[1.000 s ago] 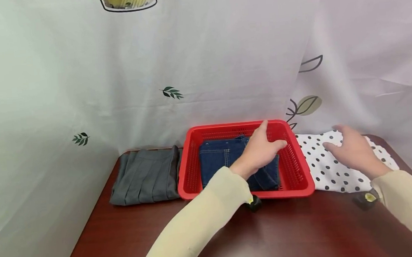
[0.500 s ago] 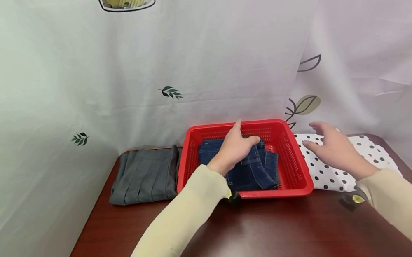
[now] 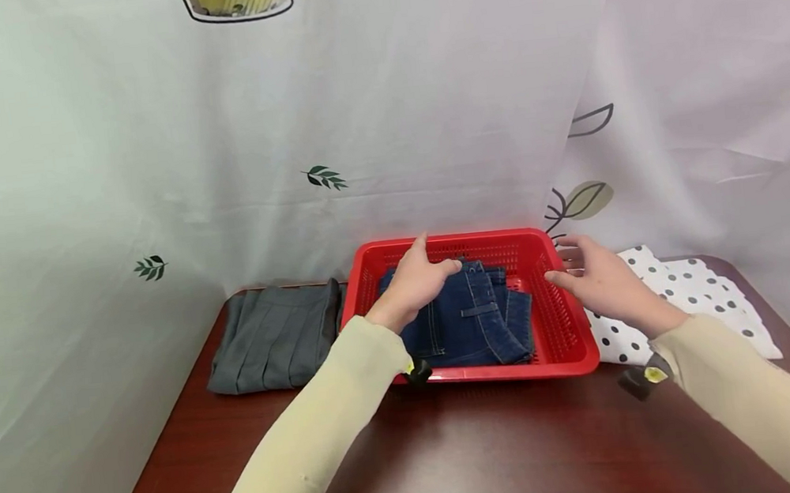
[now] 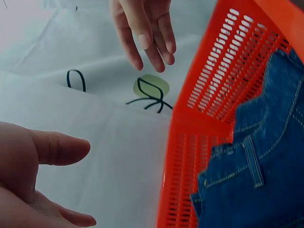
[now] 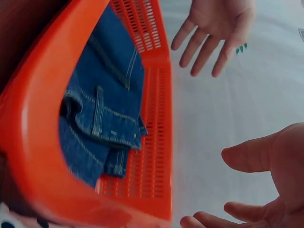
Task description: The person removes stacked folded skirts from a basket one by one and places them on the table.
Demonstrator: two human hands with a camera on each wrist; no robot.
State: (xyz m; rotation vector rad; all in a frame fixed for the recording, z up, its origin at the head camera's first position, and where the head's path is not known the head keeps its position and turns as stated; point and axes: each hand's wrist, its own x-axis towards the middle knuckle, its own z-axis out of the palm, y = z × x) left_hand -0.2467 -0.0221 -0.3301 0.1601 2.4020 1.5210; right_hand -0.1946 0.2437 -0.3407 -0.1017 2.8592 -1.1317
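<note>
A folded pair of blue jeans lies inside a red plastic basket at the back of the table. Above the basket's left half hovers my left hand, its thumb spread away from the fingers and nothing in its grasp. My right hand hangs by the basket's right rim, fingers loosely bent and holding nothing. Both wrist views show the palms facing each other with a gap between them, over the far side of the basket. In the right wrist view the jeans' belt loops and waistband show.
A folded grey pleated garment lies just left of the basket. On its right is a white cloth with black dots, partly behind my right hand. A pale printed curtain hangs behind the dark red-brown table.
Both hands have moved left: my left hand across the jeans toward the basket's left side, my right from above the dotted cloth to the basket's right rim. Basket and clothes have stayed put.
</note>
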